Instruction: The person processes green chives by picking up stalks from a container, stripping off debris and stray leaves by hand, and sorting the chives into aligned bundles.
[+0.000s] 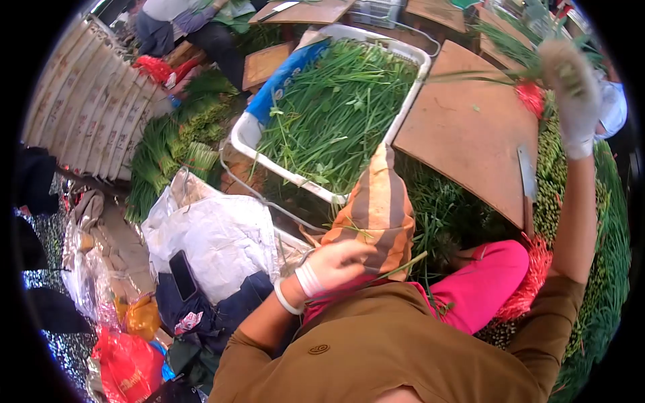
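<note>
My left hand [336,265], in a thin pale glove with white bands at the wrist, is over my lap beside an orange-and-brown striped cloth [376,208]. Its fingers are blurred; a thin green stalk [406,264] lies just beyond them. My right hand [570,84], in a stained whitish glove, is raised at the upper right, closed around long green stalks [470,75] that extend leftward over a brown board [470,121]. A white crate [289,176] heaped with loose green stalks [342,107] stands in front of me.
A knife [527,171] lies at the board's right edge. Bundled greens [158,151] and stacked pale crates [87,94] are at left. A phone [183,275] rests on dark cloth near a white sheet [215,232]. Another person [195,30] sits at upper left; more boards stand behind.
</note>
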`<state>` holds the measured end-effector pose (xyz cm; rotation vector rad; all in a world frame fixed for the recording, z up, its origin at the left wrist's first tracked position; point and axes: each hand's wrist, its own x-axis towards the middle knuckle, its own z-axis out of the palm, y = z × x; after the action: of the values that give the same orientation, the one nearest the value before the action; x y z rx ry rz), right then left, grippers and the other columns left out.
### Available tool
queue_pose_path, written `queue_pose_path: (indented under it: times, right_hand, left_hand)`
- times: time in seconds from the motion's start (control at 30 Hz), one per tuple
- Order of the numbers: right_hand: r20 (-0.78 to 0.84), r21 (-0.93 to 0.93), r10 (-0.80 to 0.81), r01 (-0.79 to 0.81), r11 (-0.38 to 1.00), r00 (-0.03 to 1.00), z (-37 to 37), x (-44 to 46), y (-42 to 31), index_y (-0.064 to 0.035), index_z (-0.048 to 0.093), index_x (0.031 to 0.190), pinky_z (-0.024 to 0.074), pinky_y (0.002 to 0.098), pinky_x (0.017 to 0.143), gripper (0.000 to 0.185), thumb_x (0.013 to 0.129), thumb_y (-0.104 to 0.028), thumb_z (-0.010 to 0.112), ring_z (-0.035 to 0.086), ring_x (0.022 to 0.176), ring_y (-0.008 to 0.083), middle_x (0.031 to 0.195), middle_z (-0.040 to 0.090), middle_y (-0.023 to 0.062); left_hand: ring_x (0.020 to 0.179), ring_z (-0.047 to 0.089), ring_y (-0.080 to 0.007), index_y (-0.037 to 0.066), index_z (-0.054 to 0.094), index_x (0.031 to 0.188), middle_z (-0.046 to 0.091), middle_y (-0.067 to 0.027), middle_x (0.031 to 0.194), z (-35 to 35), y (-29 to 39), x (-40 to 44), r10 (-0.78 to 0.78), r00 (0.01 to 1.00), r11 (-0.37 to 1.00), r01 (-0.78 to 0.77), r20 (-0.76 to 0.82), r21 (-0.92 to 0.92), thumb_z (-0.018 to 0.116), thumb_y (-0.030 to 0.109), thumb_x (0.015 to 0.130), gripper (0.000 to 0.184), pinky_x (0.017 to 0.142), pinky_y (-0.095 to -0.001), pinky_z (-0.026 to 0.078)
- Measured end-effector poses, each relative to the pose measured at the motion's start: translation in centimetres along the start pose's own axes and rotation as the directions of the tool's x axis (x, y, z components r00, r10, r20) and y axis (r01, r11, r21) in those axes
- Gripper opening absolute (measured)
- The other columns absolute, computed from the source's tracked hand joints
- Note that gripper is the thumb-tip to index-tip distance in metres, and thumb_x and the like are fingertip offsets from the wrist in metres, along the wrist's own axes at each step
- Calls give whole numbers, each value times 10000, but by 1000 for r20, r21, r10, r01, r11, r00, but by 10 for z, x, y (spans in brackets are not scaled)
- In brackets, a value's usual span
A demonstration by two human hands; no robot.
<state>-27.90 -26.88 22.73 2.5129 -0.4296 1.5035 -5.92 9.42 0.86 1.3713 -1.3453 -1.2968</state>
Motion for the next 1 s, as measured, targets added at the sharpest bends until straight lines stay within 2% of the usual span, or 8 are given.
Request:
queue_pose_path:
  times: [0.03,0.07,0.17,0.3,0.4,0.47,0.8,1.0]
  right_hand:
    - [142,-88,-283,297,951,949,8,-11,7,-86,644,973,464,334,844,357,634,24,675,597,964,258,952,637,80]
    - [342,-119,-326,385,915,881,18,-37,19,-109,635,926,462,379,837,322,625,-2,671,583,963,290,956,615,102]
    - [699,-29,-254,381,924,669,48,-142,40,-112,575,849,434,442,877,208,660,-99,658,563,926,289,925,586,83]
    - [757,87,-99,50,995,646,65,-238,23,-146,581,701,428,408,861,105,632,-163,658,581,801,257,755,582,53]
    - [790,72,-88,50,996,607,70,-269,13,-144,586,741,419,419,867,125,632,-144,647,577,861,238,820,584,50]
    - [795,67,-64,17,998,603,68,-268,10,-145,591,766,413,424,889,145,632,-146,646,576,891,234,862,591,52]
    - [758,-18,41,-42,999,651,72,-279,8,-158,590,814,389,442,953,199,624,-150,647,566,986,220,933,609,44]
    - [776,-2,72,-111,994,627,77,-275,12,-165,589,798,392,426,939,170,632,-159,626,570,973,203,896,607,24]
  left_hand:
    - [931,619,-200,18,557,1186,619,-125,1065,-16,2,4,-120,992,991,117,-35,-71,580,93,810,385,821,-301,493]
    - [937,617,-200,17,557,1187,619,-127,1071,-35,0,11,-135,986,989,129,-101,-68,580,92,805,390,825,-305,493]
    - [974,612,-215,17,556,1197,613,-151,1111,-95,-24,41,-37,941,993,73,-337,95,580,101,795,412,848,-326,489]
    - [1099,561,-273,15,498,1271,577,-174,1190,-172,-68,96,-90,888,803,332,-450,495,606,237,790,541,938,-335,436]
    - [1211,467,-320,55,437,1333,484,-198,1312,-204,-91,144,-336,832,483,555,-442,677,634,393,741,710,1022,-366,367]
    - [1227,448,-318,71,422,1347,468,-188,1330,-217,-99,172,-389,809,440,584,-441,682,640,406,738,728,1026,-371,362]
    - [1301,340,-283,134,381,1370,344,-102,1433,-234,-109,318,-58,853,336,506,-518,795,646,329,713,735,1046,-394,337]
    - [1312,320,-288,128,312,1399,329,-99,1439,-257,-116,418,110,892,52,436,-439,898,681,319,701,812,1059,-442,308]
